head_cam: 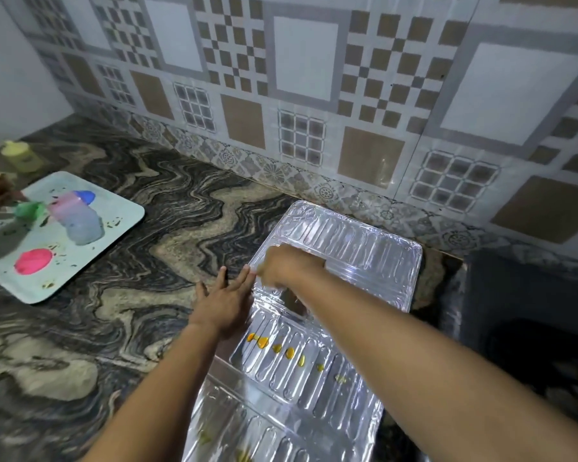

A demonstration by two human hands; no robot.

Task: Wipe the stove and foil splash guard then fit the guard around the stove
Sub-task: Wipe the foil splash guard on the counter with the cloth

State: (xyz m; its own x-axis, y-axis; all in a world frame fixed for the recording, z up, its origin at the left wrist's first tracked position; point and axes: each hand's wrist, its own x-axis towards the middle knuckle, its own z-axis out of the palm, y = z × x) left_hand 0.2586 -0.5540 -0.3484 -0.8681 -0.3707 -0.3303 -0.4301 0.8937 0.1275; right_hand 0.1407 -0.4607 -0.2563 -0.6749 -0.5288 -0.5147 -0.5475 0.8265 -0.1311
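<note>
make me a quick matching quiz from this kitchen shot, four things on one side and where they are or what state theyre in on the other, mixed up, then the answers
Things:
1. foil splash guard
2. left hand
3. yellow drops
4. pale tray

Places or states:
A. far left of the counter, with blurred coloured items on it
B. lying flat and unfolded on the counter, near the tiled wall
C. palm down, fingers spread, at the guard's left edge
D. in a line across the guard's middle panel

Pairs: 1-B, 2-C, 3-D, 4-A
</note>
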